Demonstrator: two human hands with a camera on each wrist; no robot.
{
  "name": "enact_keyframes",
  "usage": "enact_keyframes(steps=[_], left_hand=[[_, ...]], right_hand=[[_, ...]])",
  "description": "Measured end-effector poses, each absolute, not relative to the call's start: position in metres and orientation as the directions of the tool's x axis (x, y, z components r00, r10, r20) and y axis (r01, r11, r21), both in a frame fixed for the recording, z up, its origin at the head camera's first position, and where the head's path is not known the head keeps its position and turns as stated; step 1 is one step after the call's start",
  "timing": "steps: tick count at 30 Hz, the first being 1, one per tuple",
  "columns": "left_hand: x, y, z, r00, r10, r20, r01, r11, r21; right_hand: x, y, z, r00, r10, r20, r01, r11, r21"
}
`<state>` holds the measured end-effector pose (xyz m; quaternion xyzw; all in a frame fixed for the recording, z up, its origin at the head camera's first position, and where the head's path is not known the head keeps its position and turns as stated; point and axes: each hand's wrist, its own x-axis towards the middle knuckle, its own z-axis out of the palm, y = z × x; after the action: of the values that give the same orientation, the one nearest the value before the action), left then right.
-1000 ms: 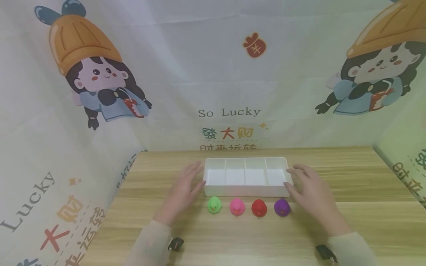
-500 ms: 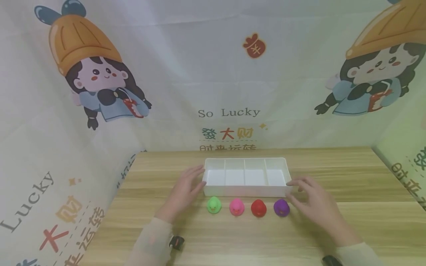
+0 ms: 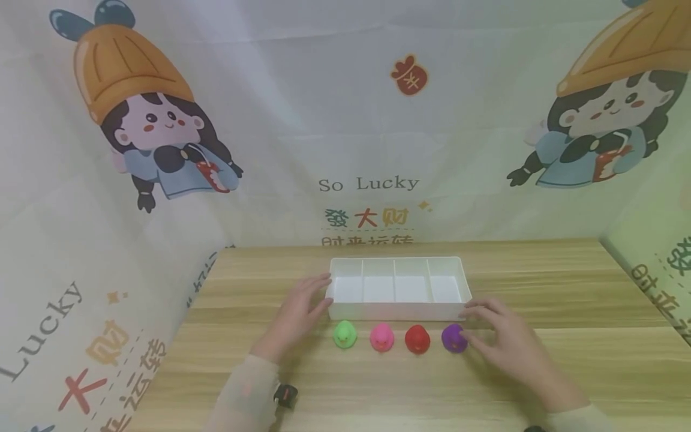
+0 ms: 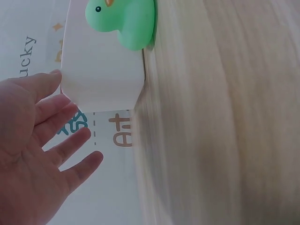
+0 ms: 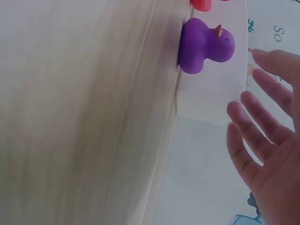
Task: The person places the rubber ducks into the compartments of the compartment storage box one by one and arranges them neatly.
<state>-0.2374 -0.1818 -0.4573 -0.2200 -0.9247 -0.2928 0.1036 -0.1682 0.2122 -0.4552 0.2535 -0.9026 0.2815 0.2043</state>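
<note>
In the head view, a long white tray (image 3: 396,311) with four slots sits on the wooden bench (image 3: 399,390), its long side going left to right. Four toy ducks stand in a row along its near side: a green duck (image 3: 344,334), a pink duck (image 3: 381,337), a red duck (image 3: 417,339) and a purple duck (image 3: 453,338). The purple duck is at the right end, just left of the right hand (image 3: 510,342), so that hand is the nearer one. The left hand (image 3: 294,315) is well apart from it, by the tray's left end.

In the left wrist view, the left grip is spread and holds nothing. Its thumb is at the tray's edge; I can't tell if it touches. The green duck is near.

In the right wrist view, the purple duck stands upright on the bench, beside the tray. The right grip is spread too, with nothing in it. The thumb is a bit higher than the duck's head, with a gap, so the duck lies down and left of the grip.
</note>
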Motion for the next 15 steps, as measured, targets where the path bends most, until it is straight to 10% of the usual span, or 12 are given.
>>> enact_keyframes(steps=[15], left_hand=[[-0.2447,-0.1866,-0.4487,-0.882,0.374,0.286,0.470,0.736,0.487]], right_hand=[[-0.1695,0.2095,-0.4562,-0.789,-0.461,0.406,-0.612,0.646,-0.456]])
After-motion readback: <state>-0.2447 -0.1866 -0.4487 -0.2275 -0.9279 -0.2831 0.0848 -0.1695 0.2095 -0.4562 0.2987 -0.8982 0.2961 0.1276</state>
